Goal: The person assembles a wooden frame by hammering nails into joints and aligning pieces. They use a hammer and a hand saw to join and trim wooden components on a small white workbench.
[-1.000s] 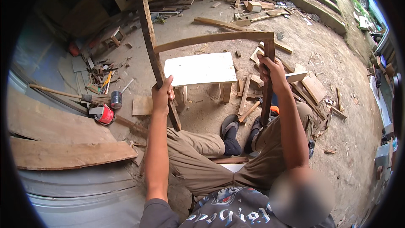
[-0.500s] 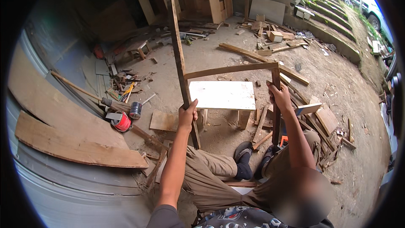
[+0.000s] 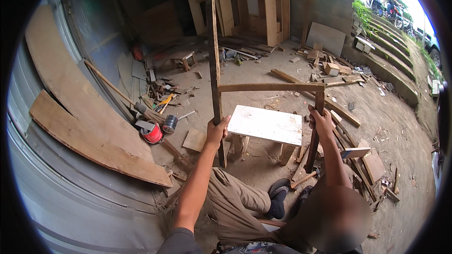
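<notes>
Item: dark weathered wooden three-piece frame [image 3: 270,87], upright w/ crossbar level above white square-topped stool [image 3: 266,124]. Left hand [image 3: 217,131] wrapped round long post; right hand [image 3: 321,121] gripping short post. Change vs 1 s ago: frame raised, straightened; grips unchanged, so positioning appears ongoing.

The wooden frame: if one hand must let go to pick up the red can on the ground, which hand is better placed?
Probably the left hand. It grips the frame's long post, and the red can lies on the person's left side. The right hand holds the short post, farther away.
</notes>
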`<act>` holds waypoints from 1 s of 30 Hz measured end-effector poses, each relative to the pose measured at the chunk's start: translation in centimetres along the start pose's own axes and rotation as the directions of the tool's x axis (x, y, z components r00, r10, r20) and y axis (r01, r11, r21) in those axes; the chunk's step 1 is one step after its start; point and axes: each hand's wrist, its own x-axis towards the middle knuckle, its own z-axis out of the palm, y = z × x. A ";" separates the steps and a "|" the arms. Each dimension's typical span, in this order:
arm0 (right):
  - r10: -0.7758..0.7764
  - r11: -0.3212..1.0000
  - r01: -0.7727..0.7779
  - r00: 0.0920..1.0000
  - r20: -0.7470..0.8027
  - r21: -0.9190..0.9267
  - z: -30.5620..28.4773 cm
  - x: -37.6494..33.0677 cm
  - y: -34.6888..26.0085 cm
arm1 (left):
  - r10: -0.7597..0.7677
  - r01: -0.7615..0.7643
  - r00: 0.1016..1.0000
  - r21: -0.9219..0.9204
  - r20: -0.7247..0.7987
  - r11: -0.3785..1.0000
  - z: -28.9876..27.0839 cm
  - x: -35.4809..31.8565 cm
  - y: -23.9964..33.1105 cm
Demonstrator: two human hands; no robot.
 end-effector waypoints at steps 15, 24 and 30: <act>0.169 0.607 -0.021 0.980 0.103 -0.795 0.1 0.9 11.3 | 0.153 -0.130 0.988 0.734 0.036 0.667 -4.3 4.0 -7.6; 0.053 0.698 -0.113 0.993 -0.107 -0.707 -0.9 -4.4 22.0 | 0.031 0.054 0.993 0.650 -0.118 0.758 -3.6 4.8 -19.2; 0.158 0.716 -0.214 0.977 -0.144 -0.665 0.1 -6.3 25.7 | -0.047 0.141 0.985 0.625 -0.164 0.768 -5.4 5.3 -23.9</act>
